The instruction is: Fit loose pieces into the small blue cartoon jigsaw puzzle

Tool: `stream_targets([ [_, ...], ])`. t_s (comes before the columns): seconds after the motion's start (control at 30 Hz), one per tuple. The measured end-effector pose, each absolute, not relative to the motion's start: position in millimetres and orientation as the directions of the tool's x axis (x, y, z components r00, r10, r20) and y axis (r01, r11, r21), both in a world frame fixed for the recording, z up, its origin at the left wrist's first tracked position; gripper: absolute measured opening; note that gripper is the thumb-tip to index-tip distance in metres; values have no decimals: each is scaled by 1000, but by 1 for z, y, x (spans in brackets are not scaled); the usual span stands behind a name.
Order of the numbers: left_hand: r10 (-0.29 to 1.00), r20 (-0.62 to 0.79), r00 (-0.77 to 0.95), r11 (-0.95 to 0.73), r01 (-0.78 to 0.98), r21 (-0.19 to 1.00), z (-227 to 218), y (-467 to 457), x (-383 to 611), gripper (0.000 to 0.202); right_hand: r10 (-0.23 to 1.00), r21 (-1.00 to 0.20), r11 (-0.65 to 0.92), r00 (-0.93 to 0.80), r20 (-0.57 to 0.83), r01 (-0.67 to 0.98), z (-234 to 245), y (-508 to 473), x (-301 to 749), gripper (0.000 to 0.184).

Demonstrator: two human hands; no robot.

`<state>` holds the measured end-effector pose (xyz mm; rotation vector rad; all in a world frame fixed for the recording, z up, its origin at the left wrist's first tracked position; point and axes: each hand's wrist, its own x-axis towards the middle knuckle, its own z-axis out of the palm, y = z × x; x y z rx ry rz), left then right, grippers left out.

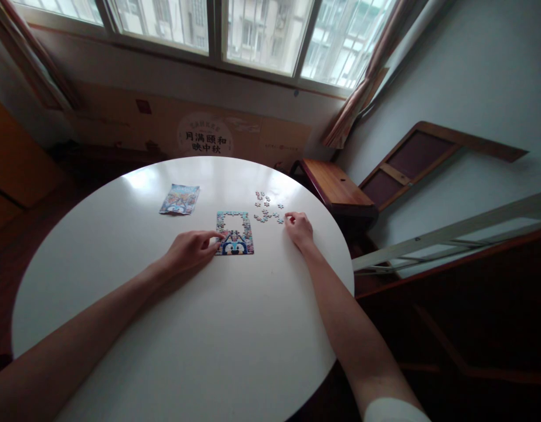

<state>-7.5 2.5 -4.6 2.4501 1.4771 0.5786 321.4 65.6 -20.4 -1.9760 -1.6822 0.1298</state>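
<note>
A partly assembled jigsaw puzzle [235, 248] lies flat on the white round table [200, 328], with a blue cartoon face along its near edge. An opening in its upper middle shows a pale surface. My left hand [191, 251] rests at the puzzle's left side, index finger stretched out onto its edge, the other fingers loosely bent. To the right, my right hand [299, 228] has its fingers curled together at the near right of the loose puzzle pieces [262, 218]. Whether a piece sits between those fingertips is hidden.
A colourful printed sheet or packet [179, 199] lies at the table's back left. Beyond the right rim stands a wooden stool or small bench [338, 183]. A printed cardboard panel [248, 132] lines the wall below the window [261, 35].
</note>
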Motion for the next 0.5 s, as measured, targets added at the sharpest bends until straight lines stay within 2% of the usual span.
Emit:
stream_targets([
  [0.5, 883, 220, 416, -470, 794, 386, -5, 2, -8, 35, 945, -434, -76, 204, 257, 898, -22, 66, 323, 26],
])
